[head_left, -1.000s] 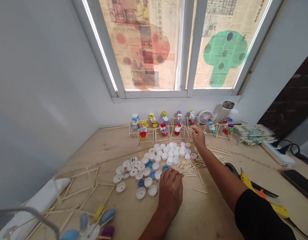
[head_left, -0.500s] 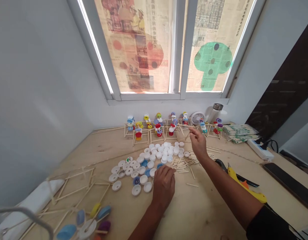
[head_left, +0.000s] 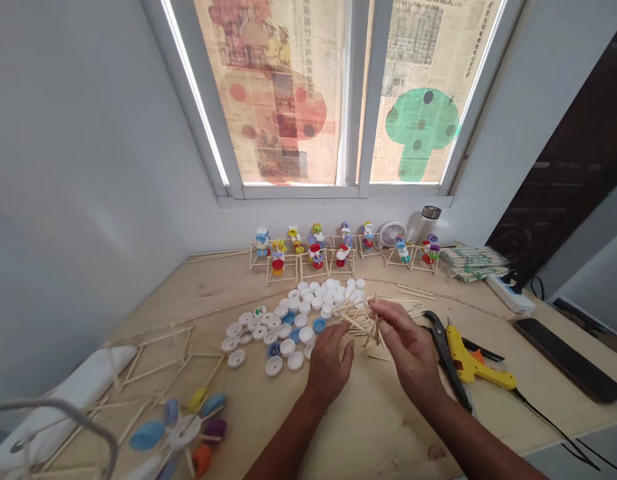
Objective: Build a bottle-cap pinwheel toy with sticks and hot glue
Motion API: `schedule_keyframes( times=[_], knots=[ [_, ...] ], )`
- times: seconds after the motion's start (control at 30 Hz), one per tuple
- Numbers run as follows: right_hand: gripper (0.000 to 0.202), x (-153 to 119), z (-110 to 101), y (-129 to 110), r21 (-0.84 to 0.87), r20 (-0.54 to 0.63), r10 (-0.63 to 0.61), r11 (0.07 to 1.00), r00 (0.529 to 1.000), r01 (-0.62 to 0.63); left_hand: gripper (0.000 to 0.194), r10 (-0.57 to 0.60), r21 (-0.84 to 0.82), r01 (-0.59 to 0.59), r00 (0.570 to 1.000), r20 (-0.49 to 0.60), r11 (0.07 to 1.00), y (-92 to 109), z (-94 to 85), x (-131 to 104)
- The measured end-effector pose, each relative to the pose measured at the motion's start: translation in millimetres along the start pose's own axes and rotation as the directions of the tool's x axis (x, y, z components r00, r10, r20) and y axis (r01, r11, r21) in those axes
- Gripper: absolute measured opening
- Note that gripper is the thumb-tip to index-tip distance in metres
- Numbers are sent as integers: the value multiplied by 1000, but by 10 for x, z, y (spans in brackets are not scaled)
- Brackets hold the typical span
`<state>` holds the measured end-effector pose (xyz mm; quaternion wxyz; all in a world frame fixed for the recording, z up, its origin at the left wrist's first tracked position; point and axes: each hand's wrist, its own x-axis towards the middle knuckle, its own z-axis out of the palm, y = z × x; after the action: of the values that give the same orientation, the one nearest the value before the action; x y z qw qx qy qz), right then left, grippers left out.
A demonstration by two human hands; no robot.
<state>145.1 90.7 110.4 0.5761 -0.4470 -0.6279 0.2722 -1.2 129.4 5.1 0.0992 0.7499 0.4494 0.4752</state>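
Note:
A small frame of thin wooden sticks [head_left: 361,323] is pinched in the fingers of my right hand [head_left: 405,343], above the loose sticks at mid-table. My left hand [head_left: 330,363] is just left of that frame, palm down, thumb apart from the fingers, with nothing visible in it. White bottle caps [head_left: 287,347], with a few blue ones such as this blue cap [head_left: 319,325], spread to the left of and behind my left hand. Loose short sticks [head_left: 403,307] lie partly hidden behind my right hand.
Stick stands with colourful cap wheels [head_left: 315,257] line the back, near a fan [head_left: 393,235] and bottle [head_left: 429,223]. A yellow glue gun [head_left: 468,360], pliers [head_left: 445,353] and black phone [head_left: 571,359] lie right. A larger cap wheel [head_left: 184,432] stands front left.
My right hand has come back from the row of stands toward my left hand, bringing a stick frame. The view has shifted slightly, and the glue gun and pliers show more fully.

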Motion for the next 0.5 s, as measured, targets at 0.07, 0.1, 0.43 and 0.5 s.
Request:
schedule_keyframes(
  times=[0.07, 0.1, 0.43, 0.5],
  knots=[
    [25, -149, 30, 12, 59, 25, 48, 997, 999, -49, 33, 13, -43, -11, 999, 47, 999, 37, 10, -8],
    [24, -207, 39, 29, 89, 43, 69, 993, 997, -73, 34, 21, -68, -16, 997, 77, 998, 53, 13, -10],
    [26, -292, -240, 386, -176, 163, 215, 967, 963, -186, 31, -136, -165, 148, 987, 84, 975, 56, 28, -23],
    [23, -213, -367, 438, -274, 199, 185, 953, 962, -126, 32, -168, -133, 173, 985, 45, 976, 42, 17, -19]
  ],
)
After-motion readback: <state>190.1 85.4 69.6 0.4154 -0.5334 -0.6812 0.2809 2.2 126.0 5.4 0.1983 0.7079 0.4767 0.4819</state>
